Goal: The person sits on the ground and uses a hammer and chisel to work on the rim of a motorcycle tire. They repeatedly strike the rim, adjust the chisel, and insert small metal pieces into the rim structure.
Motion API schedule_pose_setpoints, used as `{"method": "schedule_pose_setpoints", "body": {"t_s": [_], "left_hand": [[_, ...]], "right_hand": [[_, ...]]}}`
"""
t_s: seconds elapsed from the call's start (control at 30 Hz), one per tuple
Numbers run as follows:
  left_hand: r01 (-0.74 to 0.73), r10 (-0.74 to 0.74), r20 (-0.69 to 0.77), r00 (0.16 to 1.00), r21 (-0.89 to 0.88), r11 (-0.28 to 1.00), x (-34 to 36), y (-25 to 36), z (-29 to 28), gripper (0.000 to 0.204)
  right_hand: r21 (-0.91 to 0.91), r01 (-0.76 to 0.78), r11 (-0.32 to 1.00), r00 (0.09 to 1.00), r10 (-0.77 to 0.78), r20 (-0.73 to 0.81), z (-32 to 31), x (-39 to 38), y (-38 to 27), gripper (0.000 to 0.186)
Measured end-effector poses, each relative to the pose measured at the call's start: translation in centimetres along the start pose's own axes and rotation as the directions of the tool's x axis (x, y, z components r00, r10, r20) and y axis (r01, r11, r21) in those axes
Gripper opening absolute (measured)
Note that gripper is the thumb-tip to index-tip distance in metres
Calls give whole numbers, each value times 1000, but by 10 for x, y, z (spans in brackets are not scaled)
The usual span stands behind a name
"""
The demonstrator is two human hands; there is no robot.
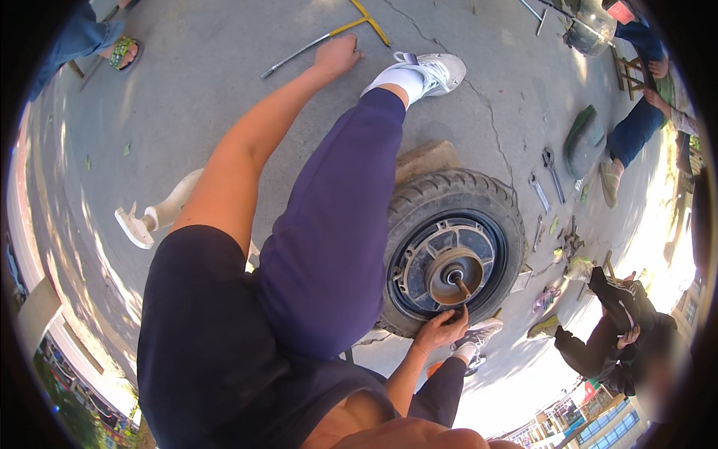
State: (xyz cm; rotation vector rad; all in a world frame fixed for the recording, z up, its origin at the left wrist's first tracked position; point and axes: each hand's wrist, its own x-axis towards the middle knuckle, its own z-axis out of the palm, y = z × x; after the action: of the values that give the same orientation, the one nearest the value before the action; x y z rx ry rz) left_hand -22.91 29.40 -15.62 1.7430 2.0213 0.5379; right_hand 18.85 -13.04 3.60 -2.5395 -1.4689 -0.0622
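Observation:
A wheel with a black knobbly tyre and a dark metal hub lies on the ground beside my bent leg. A rusty axle stub stands up from the hub's middle. At the near rim is my right hand, its fingers drawn together around something small and dark that I cannot make out. My left hand stretches far forward past my knee, its fingers curled in. Right beside it on the concrete lies a T-handle wrench with a yellow handle and a silver shaft; whether the hand touches it is unclear.
A block props the wheel's far side. Several spanners and loose parts lie to the right. People sit at the right, one in dark clothes; a sandalled foot is at far left. A pale stool-like object stands behind my left arm.

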Motion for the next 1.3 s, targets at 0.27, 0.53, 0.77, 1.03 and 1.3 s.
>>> {"method": "schedule_pose_setpoints", "body": {"t_s": [0.27, 0.53, 0.77, 1.03, 1.3], "left_hand": [[383, -4, 383, 924, -923, -33, 3, -40, -4, 22], [310, -158, 266, 951, -820, 482, -38, -23, -22, 27], [9, -7, 39, 999, -49, 999, -24, -43, 4, 32], [201, -68, 209, 976, -726, 658, -1, -88, 11, 34], [448, 276, 354, 894, -734, -510, -75, -8, -100, 31]], "right_hand": [[0, 22, 1000, 1000, -22, -11, 0, 2, -1, 32], [1, 55, 999, 997, -55, -47, -1, 0, -3, 32], [-5, 93, 996, 993, -93, -75, 7, 13, -3, 32], [39, 80, 996, 986, -73, -152, 6, 9, 2, 30], [211, 30, 977, 982, 11, -189, -1, 1, 12, 27]]}}
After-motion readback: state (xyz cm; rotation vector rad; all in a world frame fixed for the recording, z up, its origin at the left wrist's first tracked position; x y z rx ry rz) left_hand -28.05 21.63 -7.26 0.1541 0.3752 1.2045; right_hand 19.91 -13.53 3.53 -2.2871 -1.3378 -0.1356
